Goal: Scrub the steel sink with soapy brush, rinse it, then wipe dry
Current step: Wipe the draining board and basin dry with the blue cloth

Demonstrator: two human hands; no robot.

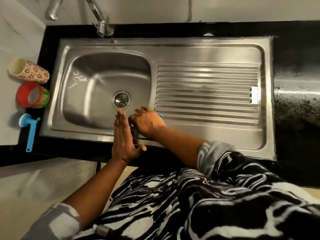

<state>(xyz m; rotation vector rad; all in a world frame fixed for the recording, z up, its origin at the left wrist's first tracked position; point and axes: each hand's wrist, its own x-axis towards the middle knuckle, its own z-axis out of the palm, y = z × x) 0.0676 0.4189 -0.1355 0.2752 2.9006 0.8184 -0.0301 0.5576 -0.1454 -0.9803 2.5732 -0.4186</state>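
Wiping looked under way: the right hand gripped a blue cloth against the shiny steel sink, beside the flat, empty left hand. Left of both lay a blue long-handled plastic brush; water streaks showed ahead.

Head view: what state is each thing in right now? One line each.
Steel sink: water streaks on basin's left wall.
Drain: unplugged.
Tap: flow unclear.
Blue cloth: pressed on basin's near-right edge.
Right hand: grips the cloth.
Left hand: flat, fingers straight, holds nothing.
Blue brush: lying on counter, untouched.
Floral cup, red cup: left of sink.
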